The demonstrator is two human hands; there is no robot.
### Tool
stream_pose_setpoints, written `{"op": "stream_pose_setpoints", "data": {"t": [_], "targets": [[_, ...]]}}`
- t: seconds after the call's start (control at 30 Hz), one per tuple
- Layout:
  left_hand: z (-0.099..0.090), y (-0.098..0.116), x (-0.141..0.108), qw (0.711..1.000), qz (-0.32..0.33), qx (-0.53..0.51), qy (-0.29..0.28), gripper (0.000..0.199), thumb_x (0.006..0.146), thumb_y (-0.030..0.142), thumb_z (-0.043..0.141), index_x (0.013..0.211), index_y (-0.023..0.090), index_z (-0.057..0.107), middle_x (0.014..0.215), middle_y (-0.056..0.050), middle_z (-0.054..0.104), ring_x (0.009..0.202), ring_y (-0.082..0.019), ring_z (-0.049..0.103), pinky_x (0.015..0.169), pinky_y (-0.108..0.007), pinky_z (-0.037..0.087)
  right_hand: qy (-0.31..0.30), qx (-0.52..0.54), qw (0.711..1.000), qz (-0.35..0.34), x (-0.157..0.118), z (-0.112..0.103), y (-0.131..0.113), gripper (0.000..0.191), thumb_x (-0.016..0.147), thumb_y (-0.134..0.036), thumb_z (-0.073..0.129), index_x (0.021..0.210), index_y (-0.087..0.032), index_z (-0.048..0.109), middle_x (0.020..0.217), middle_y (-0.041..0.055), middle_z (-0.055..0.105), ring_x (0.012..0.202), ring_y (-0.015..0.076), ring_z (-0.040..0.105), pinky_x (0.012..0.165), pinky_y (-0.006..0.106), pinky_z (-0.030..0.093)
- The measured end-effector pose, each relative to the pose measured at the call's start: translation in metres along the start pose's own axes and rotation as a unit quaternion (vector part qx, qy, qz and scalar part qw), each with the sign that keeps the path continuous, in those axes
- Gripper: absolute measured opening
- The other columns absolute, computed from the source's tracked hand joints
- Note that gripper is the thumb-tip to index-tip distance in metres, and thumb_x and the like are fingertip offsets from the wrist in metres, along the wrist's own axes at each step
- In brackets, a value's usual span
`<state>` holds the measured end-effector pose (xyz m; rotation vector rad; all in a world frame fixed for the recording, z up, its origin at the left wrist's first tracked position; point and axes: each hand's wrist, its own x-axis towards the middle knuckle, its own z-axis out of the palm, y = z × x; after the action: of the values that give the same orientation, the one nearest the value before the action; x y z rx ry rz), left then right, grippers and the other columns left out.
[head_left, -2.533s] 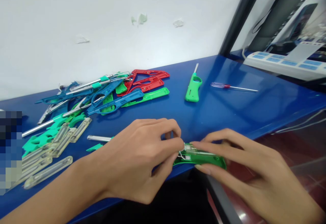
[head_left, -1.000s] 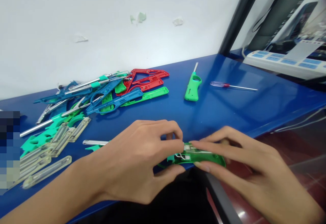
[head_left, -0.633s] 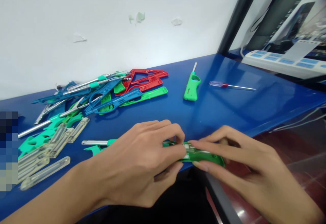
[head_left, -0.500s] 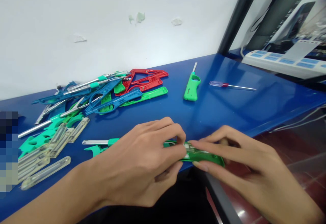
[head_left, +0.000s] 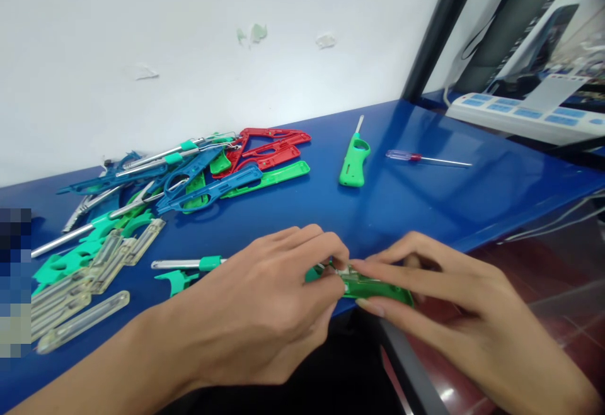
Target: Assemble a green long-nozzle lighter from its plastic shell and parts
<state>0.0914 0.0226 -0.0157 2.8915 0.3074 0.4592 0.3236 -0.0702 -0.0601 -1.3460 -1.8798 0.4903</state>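
Both hands meet over a green lighter casing half [head_left: 378, 290] at the front edge of the blue table. My right hand [head_left: 454, 301] grips its right end, fingers along the top edge and thumb below. A clear fuel tank [head_left: 357, 273] lies inside the casing under those fingertips. My left hand [head_left: 278, 295] is closed at the casing's left part, index finger and thumb bent in; its fingers hide the middle. Behind the left hand a metal lighter tube [head_left: 177, 264] with a teal collar and a teal trigger piece [head_left: 177, 281] show.
At the left lies a heap of blue casing halves [head_left: 212, 191], red casing halves [head_left: 269, 144], tubes and teal triggers [head_left: 66, 261]. Several clear tanks [head_left: 85, 320] lie nearer. Farther back are a whole green lighter [head_left: 353, 163] and a screwdriver [head_left: 428, 160]; a power strip [head_left: 524, 113] is at right.
My left fingers have shifted slightly at the casing, the index finger bending higher over its inside. My right hand keeps its grip. The whole view has moved a little.
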Motion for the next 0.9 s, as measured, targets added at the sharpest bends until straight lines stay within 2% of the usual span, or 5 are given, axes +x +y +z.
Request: {"op": "stream_pose_setpoints", "data": {"t": [0.13,0.27,0.43,0.67,0.9], "targets": [[-0.002,-0.003,0.002,1.000,-0.009,-0.012,0.018,0.019,0.097,0.014,0.054,0.092,0.015,0.072,0.105,-0.007,0.066,0.094,-0.018,0.064,0.087,-0.034,0.052,0.006,-0.014,1.000,-0.005,-0.002,0.000,0.001,0.030,0.098,-0.028,0.071,0.126,-0.040,0.071,0.108,-0.0024,0.066,0.091,0.0106,0.068,0.079,0.020,0.059],[-0.003,-0.006,0.003,0.999,-0.034,-0.005,0.029,0.015,0.093,0.017,0.061,0.103,0.016,0.071,0.108,-0.005,0.066,0.091,-0.019,0.064,0.082,-0.035,0.051,0.007,-0.023,1.000,-0.012,-0.002,0.001,0.004,0.028,0.099,-0.029,0.070,0.125,-0.040,0.070,0.108,-0.0031,0.065,0.090,0.0092,0.068,0.077,0.017,0.058],[-0.002,-0.006,0.001,0.998,-0.067,0.014,0.007,0.027,0.094,0.028,0.063,0.118,0.017,0.066,0.109,-0.005,0.068,0.096,-0.023,0.065,0.087,-0.038,0.052,0.006,-0.040,0.999,-0.022,-0.001,0.003,0.005,0.033,0.101,-0.032,0.068,0.132,-0.044,0.065,0.112,-0.0052,0.064,0.093,0.0073,0.067,0.079,0.015,0.056],[-0.001,-0.009,0.002,0.997,-0.075,0.019,-0.009,0.033,0.097,0.028,0.059,0.127,0.017,0.066,0.110,-0.006,0.069,0.096,-0.021,0.065,0.090,-0.035,0.050,0.014,-0.090,0.996,-0.010,-0.003,0.005,0.006,0.029,0.104,-0.038,0.062,0.133,-0.046,0.063,0.122,-0.0067,0.062,0.101,0.0078,0.068,0.086,0.015,0.055],[-0.003,-0.012,0.000,0.996,-0.070,0.054,-0.009,0.047,0.101,0.042,0.058,0.137,0.012,0.060,0.112,-0.009,0.069,0.101,-0.026,0.065,0.091,-0.038,0.050,0.068,-0.132,0.989,-0.003,-0.003,0.009,0.015,0.036,0.102,-0.053,0.061,0.137,-0.046,0.058,0.127,-0.0057,0.060,0.107,0.0108,0.066,0.088,0.017,0.054]]}}
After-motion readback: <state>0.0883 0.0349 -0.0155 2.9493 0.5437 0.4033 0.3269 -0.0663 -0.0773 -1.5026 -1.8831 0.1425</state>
